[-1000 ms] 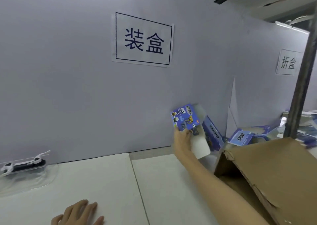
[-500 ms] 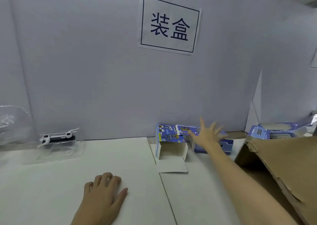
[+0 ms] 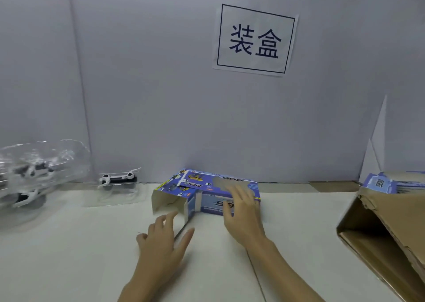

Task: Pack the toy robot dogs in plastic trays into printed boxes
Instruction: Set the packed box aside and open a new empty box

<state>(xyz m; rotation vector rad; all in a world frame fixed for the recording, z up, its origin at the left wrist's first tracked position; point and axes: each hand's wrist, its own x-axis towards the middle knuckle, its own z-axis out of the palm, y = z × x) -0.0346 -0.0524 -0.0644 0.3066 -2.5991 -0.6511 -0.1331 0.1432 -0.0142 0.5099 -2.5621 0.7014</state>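
Two hands attend the box [image 3: 207, 191] at frame centre, right hand [image 3: 241, 212] spread flat steadying it, left hand [image 3: 165, 239] spread at its open flap; next, fetching the trayed dog [image 3: 118, 179] at left.

The printed box [image 3: 207, 192] lies on the table [image 3: 69, 255] against the back wall [image 3: 161, 94]. Left of the box sits a toy dog in its tray [image 3: 118, 182], further left a bag of trays [image 3: 34, 175]. Right of the box stands a cardboard carton [image 3: 391, 228].
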